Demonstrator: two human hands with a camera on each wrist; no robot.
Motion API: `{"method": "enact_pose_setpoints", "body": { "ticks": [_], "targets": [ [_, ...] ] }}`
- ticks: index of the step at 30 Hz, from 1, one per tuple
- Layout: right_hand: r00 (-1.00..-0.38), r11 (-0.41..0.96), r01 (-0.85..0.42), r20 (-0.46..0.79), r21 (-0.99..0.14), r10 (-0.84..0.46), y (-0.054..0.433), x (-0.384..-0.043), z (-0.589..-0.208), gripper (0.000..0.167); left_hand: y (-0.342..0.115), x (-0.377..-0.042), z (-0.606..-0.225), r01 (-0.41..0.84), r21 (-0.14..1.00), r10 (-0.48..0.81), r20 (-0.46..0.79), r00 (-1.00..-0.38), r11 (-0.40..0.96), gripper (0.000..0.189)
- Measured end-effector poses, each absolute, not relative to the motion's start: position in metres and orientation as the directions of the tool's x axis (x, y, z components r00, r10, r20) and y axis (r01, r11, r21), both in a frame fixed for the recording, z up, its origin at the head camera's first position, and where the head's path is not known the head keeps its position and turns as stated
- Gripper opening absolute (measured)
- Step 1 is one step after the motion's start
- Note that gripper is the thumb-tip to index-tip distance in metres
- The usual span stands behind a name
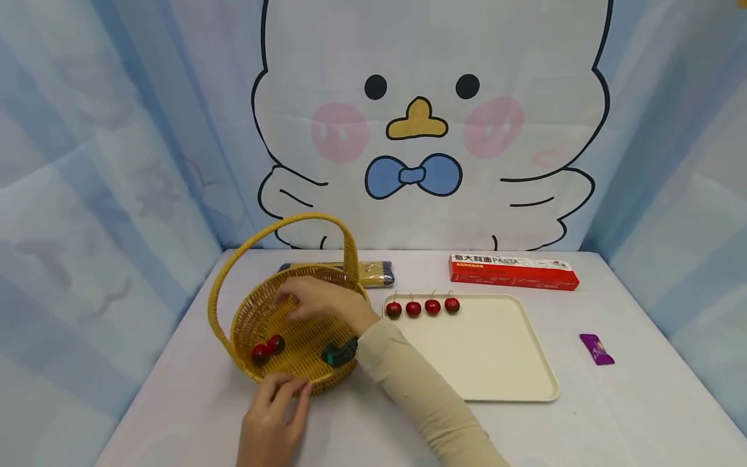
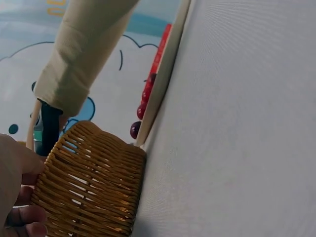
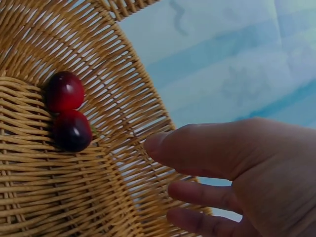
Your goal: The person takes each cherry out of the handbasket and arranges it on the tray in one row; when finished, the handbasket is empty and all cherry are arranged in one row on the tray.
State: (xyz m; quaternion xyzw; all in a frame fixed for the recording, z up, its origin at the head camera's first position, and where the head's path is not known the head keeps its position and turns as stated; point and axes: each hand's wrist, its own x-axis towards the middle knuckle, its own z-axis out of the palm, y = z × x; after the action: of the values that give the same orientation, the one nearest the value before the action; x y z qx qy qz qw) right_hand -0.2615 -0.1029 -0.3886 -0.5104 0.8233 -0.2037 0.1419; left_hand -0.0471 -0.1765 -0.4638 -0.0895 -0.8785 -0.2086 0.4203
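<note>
Nearest the camera, a beige sleeve (image 1: pixel 426 395) slants from the bottom of the head view up and left to the right hand (image 1: pixel 321 299), which hangs over the inside of the basket (image 1: pixel 300 350) with its fingers parted and nothing visible between them; the left hand (image 1: pixel 274 418), at the lower left, holds the near rim in bent fingers; this reach would probably go best with that rim held steady, the right fingertips brought down together from above, and any pinch on the fruit kept light, since smooth round skins may roll; the dark device (image 1: pixel 338 353) at the right wrist should be kept off the wall.

The basket stands left of centre, round, golden-brown and openly woven, its tall wrapped handle arching towards the upper left; two cherries (image 1: pixel 260 354) lie touching inside it at the left, glossy, bright red shading to near black; in the right-wrist view they sit at the upper left, apart from the fingers.

Further out, a cream tray (image 1: pixel 478 350) lies right of centre, with four cherries (image 1: pixel 413 309) in a row along its upper left edge, stems up; a red pasta box (image 1: pixel 513 274) lies beyond it, and a purple packet (image 1: pixel 596 349) towards the right edge.
</note>
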Motion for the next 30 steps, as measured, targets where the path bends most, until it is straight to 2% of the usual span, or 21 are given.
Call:
{"method": "enact_pose_setpoints", "body": {
  "ticks": [12, 21, 30],
  "targets": [
    [-0.375, 0.389, -0.782, -0.131, -0.487, -0.918, -0.120, -0.259, -0.407, 0.038, -0.174, -0.047, -0.468, 0.331, 0.438, -0.137, 0.750, -0.647, 0.836, 0.023],
    [-0.294, 0.374, -0.804, -0.238, -0.463, -0.926, -0.129, -0.252, -0.409, 0.035, -0.176, -0.048, -0.467, 0.332, 0.442, -0.142, 0.752, -0.643, 0.833, 0.022],
    [-0.294, 0.401, -0.782, -0.285, -0.478, -0.912, -0.132, -0.250, -0.409, 0.027, -0.177, -0.048, -0.468, 0.336, 0.432, -0.133, 0.757, -0.640, 0.837, 0.022]
  ]
}}
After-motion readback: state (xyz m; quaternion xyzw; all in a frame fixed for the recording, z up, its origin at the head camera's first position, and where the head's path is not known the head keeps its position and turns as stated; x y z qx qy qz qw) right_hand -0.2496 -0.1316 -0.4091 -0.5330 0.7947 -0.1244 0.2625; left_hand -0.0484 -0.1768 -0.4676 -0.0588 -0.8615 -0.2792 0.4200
